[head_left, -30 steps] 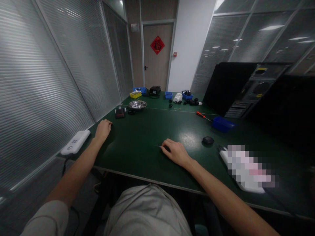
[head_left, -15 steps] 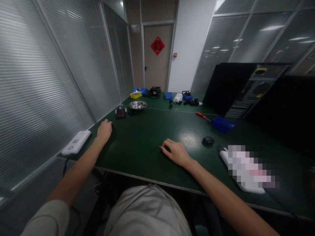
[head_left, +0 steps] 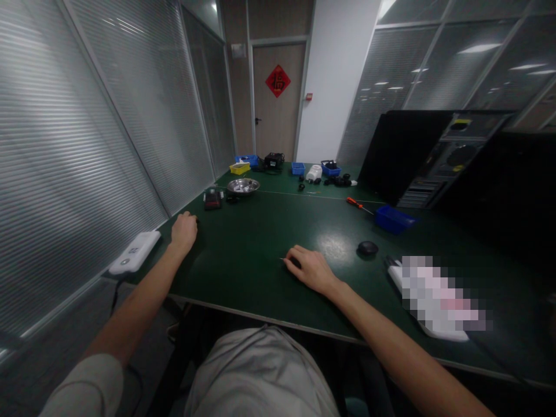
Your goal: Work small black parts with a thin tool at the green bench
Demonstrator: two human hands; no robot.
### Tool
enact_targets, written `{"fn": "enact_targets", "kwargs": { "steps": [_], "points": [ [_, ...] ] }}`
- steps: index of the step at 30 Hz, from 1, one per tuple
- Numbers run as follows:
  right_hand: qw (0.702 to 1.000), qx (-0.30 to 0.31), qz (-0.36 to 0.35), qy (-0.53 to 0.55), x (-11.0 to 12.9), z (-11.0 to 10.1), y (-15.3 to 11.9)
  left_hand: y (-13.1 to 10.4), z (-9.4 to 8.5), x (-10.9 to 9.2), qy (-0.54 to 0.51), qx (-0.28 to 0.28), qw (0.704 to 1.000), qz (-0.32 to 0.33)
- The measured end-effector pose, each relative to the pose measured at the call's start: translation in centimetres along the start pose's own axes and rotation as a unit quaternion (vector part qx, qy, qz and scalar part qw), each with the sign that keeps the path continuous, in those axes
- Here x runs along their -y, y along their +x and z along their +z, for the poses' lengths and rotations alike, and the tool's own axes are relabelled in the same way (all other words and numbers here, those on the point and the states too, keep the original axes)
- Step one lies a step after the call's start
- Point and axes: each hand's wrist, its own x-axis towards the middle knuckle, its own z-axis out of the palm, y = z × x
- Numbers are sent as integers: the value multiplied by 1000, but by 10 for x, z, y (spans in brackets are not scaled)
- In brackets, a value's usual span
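My left hand (head_left: 185, 230) rests on the green table (head_left: 243, 249) at the left, its fingers curled; a small dark thing shows at its fingertips, too small to name. Nearer the middle, my right hand (head_left: 309, 269) lies on the table with its fingers closed round something dark. A thin pale tip sticks out to the left of those fingers; the rest is hidden. To the right of my right hand sits a black mouse (head_left: 367, 249). Beyond my left hand are a dark red-and-black box (head_left: 212, 200) and a metal dish (head_left: 243, 186) holding small pieces.
At the left edge lies a white device (head_left: 135, 252). A screwdriver (head_left: 355, 202) and a blue tray (head_left: 394, 219) are at the right, before a black computer case (head_left: 403, 156). A white, partly blurred-out object (head_left: 428, 301) lies right front. Small bins (head_left: 298, 168) stand far back.
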Motion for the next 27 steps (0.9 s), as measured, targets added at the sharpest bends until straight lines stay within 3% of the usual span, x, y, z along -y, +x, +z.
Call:
{"fn": "enact_targets", "kwargs": {
  "steps": [5,8,12,14,16,18,21,23,25,27],
  "points": [
    [1000,-4,-3,1,-2,2,0,-2,1,-3,-13,-7,1000,-18],
    [1000,-5,-7,1,-2,3,0,1,7,5,-43,-26,998,-38],
    [1000,-10,-8,-1,-2,3,0,10,10,18,-147,-10,987,-70],
    [1000,-11,-5,-1,-2,2,0,13,3,10,-219,14,974,-61],
    [1000,-12,1,-1,-2,1,-1,10,-9,-14,-295,33,955,-9],
    [1000,-13,6,3,-3,0,-1,0,-23,-54,-369,55,924,87],
    [1000,-16,12,6,-3,-2,-2,-26,-42,-124,-454,114,847,253],
    [1000,-15,17,0,-3,-1,-2,-45,-48,-164,-481,158,797,330],
    [1000,-13,19,-9,-3,0,-2,-60,-48,-190,-489,177,774,361],
    [1000,-12,18,-15,-4,1,-2,-68,-45,-200,-487,171,777,360]
  ]
}}
